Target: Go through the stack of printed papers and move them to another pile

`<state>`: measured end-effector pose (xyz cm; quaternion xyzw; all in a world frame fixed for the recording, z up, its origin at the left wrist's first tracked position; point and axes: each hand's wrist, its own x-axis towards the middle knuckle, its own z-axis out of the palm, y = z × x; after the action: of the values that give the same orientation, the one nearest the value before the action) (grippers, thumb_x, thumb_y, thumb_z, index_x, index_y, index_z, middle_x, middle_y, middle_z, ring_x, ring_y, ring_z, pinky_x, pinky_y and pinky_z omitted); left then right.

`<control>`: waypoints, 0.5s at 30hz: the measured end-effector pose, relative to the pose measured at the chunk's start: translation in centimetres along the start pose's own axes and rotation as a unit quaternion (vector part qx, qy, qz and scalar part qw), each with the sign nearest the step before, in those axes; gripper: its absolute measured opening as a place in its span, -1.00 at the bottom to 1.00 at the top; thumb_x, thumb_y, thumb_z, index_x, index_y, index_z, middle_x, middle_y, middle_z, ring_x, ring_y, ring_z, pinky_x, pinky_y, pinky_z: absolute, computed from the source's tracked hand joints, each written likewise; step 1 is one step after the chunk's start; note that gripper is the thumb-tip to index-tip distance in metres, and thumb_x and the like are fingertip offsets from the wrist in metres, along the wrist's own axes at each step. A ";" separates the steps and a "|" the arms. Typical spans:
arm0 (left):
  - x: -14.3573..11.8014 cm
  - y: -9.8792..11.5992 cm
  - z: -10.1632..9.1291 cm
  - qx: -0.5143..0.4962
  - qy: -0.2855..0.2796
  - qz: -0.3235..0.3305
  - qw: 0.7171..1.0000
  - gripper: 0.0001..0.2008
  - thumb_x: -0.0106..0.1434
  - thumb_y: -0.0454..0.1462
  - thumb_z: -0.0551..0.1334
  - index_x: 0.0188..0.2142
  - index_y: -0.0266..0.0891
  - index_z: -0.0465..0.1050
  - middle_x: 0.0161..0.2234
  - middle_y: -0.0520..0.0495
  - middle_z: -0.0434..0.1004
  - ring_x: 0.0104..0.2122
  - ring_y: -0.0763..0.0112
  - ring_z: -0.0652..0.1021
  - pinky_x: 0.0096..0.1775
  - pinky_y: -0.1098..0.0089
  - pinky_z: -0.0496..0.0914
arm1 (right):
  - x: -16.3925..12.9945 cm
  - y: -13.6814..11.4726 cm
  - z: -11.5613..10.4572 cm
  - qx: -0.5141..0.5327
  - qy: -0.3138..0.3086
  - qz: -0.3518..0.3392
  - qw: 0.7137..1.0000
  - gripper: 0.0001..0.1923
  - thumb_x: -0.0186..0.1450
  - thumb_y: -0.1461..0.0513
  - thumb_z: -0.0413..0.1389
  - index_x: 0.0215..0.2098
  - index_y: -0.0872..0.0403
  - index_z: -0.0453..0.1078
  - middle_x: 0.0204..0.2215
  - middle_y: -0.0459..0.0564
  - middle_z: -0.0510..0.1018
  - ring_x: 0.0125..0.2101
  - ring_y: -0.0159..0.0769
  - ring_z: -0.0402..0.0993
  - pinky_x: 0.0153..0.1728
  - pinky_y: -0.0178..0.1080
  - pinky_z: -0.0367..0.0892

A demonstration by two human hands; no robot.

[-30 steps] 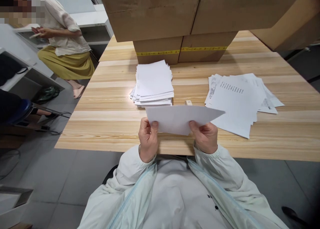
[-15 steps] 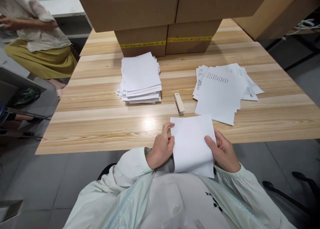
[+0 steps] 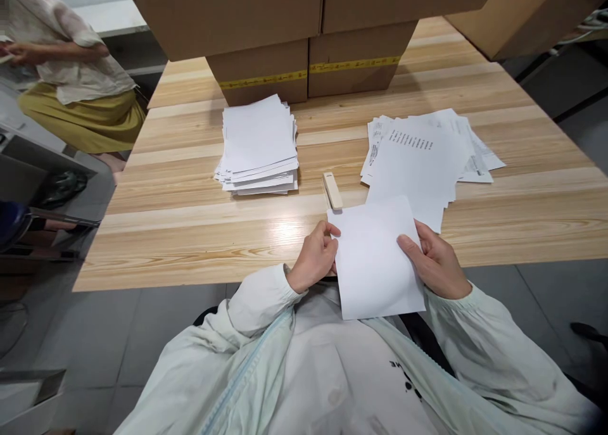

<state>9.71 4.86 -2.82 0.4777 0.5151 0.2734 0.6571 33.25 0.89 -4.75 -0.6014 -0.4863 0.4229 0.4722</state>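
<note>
Between my two hands is a blank-faced white sheet of paper [image 3: 375, 264], held over the table's front edge; whether it is one sheet or several I cannot tell. My left hand [image 3: 316, 252] pinches its left edge, with the fingertips partly behind it. At the right edge, my right hand [image 3: 436, 259] grips with the thumb on top and the fingers underneath. A cream stapler [image 3: 332, 190] lies just beyond the paper's upper left corner. Farther right, a loose pile of printed papers [image 3: 418, 169] is partly covered by the held paper. A neater stack of papers [image 3: 259, 137] sits to the left.
Cardboard boxes [image 3: 266, 74] with yellow tape are stacked at the back of the wooden table [image 3: 180, 220]. Another carton [image 3: 517, 17] stands at the far right. A seated person [image 3: 80, 74] is beyond the table's left side.
Both hands have carried the paper slightly forward and to the right, so its top edge now overlaps the right pile and nears the stapler. The view has shifted a little.
</note>
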 end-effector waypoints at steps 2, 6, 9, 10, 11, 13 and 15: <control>0.3 0.3 0.1 0.010 0.003 0.007 1.000 -0.83 0.19 -0.37 0.10 -0.21 -0.14 0.23 -0.65 0.26 0.28 -0.74 0.50 0.41 -0.68 0.54 0.25 | 0.0 0.1 0.0 -0.005 0.004 -0.008 1.000 -0.50 0.33 -0.03 0.22 0.16 -0.02 0.43 0.07 0.07 0.62 0.13 -0.07 0.53 0.10 -0.04 0.48; 0.9 0.8 0.1 -0.001 -0.006 -0.002 1.000 -0.83 0.17 -0.42 0.11 -0.25 -0.16 0.23 -0.67 0.25 0.29 -0.74 0.52 0.41 -0.67 0.56 0.26 | 0.1 0.6 -1.3 -0.035 -0.019 0.007 0.999 -0.42 0.33 -0.01 0.22 0.24 0.00 0.37 -0.27 0.00 0.70 -0.37 -0.17 0.65 -0.45 -0.19 0.52; 1.1 0.8 0.1 -0.019 -0.012 -0.016 1.000 -0.84 0.18 -0.42 0.11 -0.26 -0.16 0.23 -0.68 0.26 0.27 -0.74 0.51 0.42 -0.67 0.56 0.29 | 0.8 0.1 -3.8 -0.112 -0.067 0.026 0.991 -0.28 0.27 -0.05 0.25 0.31 0.02 0.31 -0.54 -0.11 0.62 -0.63 -0.25 0.46 -0.66 -0.21 0.32; 1.2 0.8 0.1 -0.025 -0.014 -0.020 0.999 -0.84 0.18 -0.42 0.11 -0.26 -0.16 0.22 -0.68 0.26 0.27 -0.73 0.50 0.43 -0.67 0.55 0.31 | 1.2 -0.4 -4.7 -0.144 -0.076 0.017 0.986 -0.27 0.24 -0.08 0.27 0.29 0.00 0.34 -0.54 -0.10 0.62 -0.62 -0.23 0.46 -0.63 -0.19 0.32; 1.2 0.7 0.0 -0.031 -0.017 -0.023 0.999 -0.84 0.19 -0.41 0.11 -0.25 -0.16 0.22 -0.69 0.26 0.27 -0.73 0.49 0.44 -0.66 0.55 0.32 | 1.8 -1.1 -5.6 -0.181 -0.076 -0.002 0.981 -0.29 0.21 -0.11 0.27 0.26 -0.05 0.39 -0.53 -0.08 0.63 -0.59 -0.20 0.49 -0.59 -0.16 0.33; 1.2 0.7 0.0 -0.043 -0.020 -0.026 0.999 -0.84 0.20 -0.39 0.12 -0.24 -0.16 0.20 -0.69 0.27 0.27 -0.73 0.48 0.45 -0.66 0.54 0.34 | 3.1 -3.2 -6.8 -0.268 -0.052 -0.066 0.960 -0.37 0.21 -0.16 0.23 0.18 -0.15 0.47 -0.46 -0.04 0.66 -0.51 -0.12 0.54 -0.50 -0.10 0.32; 1.2 0.6 -0.1 -0.047 -0.022 -0.025 0.998 -0.84 0.20 -0.38 0.12 -0.23 -0.15 0.20 -0.68 0.27 0.28 -0.73 0.48 0.45 -0.66 0.53 0.34 | 4.8 -5.6 -6.8 -0.354 -0.028 -0.147 0.923 -0.44 0.27 -0.19 0.12 0.15 -0.20 0.50 -0.44 -0.02 0.66 -0.50 -0.12 0.53 -0.45 -0.07 0.27</control>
<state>10.12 6.16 -2.74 0.4392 0.4983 0.2705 0.6969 39.63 4.99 1.87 -0.6395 -0.6998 0.1659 0.2718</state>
